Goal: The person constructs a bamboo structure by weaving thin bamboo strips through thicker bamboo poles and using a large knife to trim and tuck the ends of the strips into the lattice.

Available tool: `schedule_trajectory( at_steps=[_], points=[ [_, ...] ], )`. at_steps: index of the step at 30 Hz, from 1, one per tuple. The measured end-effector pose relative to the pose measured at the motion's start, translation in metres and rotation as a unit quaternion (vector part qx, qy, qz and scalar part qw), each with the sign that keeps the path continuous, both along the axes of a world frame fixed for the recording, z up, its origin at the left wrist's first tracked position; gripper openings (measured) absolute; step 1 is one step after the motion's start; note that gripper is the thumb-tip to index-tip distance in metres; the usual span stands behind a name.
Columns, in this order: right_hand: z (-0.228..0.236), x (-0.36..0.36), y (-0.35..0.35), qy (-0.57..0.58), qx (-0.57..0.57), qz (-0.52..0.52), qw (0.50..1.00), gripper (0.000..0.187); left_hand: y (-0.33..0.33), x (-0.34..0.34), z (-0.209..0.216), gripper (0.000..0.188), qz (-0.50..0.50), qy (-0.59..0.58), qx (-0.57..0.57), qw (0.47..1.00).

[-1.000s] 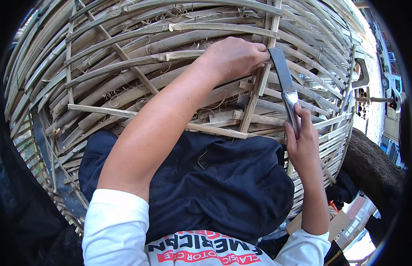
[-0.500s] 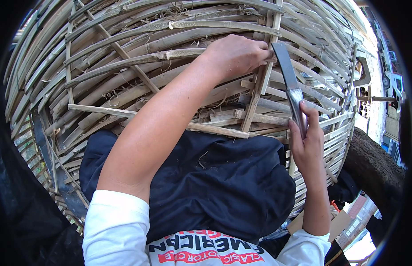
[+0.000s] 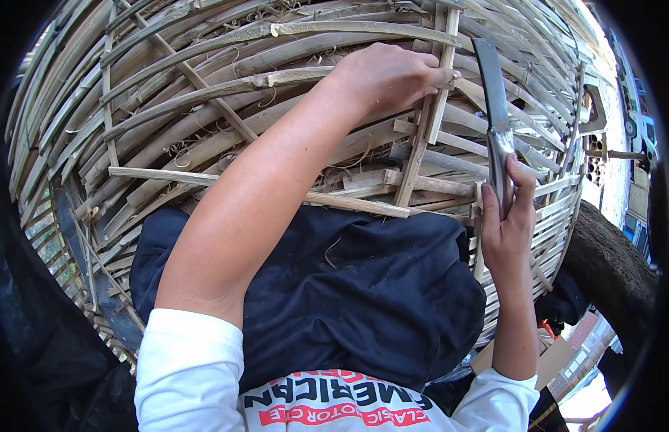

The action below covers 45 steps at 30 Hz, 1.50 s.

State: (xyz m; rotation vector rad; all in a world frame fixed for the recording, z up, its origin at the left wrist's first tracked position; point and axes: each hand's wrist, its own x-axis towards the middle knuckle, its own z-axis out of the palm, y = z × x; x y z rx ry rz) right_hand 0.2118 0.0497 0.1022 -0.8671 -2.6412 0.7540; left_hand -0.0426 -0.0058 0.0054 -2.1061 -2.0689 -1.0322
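Note:
A large basket-like frame of woven bamboo strips (image 3: pixel 291 79) fills the space in front of me. My left hand (image 3: pixel 388 78) is closed, with thumb and fingers pinching a bamboo strip where it meets an upright slat (image 3: pixel 424 137). The part of the strip under the palm is hidden. My right hand (image 3: pixel 511 216) is wrapped round the metal handle of a long dark knife (image 3: pixel 495 93). Its blade points away from me, just right of the slat and apart from it.
Dark cloth (image 3: pixel 320 288) covers my lap below the weave. A loose flat slat (image 3: pixel 356 204) lies across the near edge. Thin shavings cling among the strips. On the right are a thick log (image 3: pixel 608 252), cardboard (image 3: pixel 554 360) and a vehicle (image 3: pixel 640 129) farther off.
The knife has swung right and a little away from me, off the slat, with my right hand. My left hand has shifted slightly upward at the same crossing.

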Motion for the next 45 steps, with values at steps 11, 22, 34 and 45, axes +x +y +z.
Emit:
schedule_trajectory(
  at_steps=[11,22,34,45],
  points=[
    [-0.008,0.005,0.005,-0.018,0.014,0.011,1.000,0.038,0.001,0.001,0.000,0.032,0.009,0.013,-0.042,0.999],
    [-0.007,0.000,-0.003,-0.021,0.008,0.014,1.000,0.038,0.000,-0.002,0.000,0.020,0.003,0.006,-0.009,1.000],
    [-0.004,-0.001,0.001,-0.053,-0.069,-0.030,0.996,0.041,-0.008,-0.011,0.029,0.044,0.012,0.117,-0.214,0.970],
    [-0.010,0.009,-0.003,-0.038,-0.052,-0.033,0.997,0.042,-0.008,-0.018,0.016,0.044,-0.010,0.129,-0.176,0.976]
  ],
)
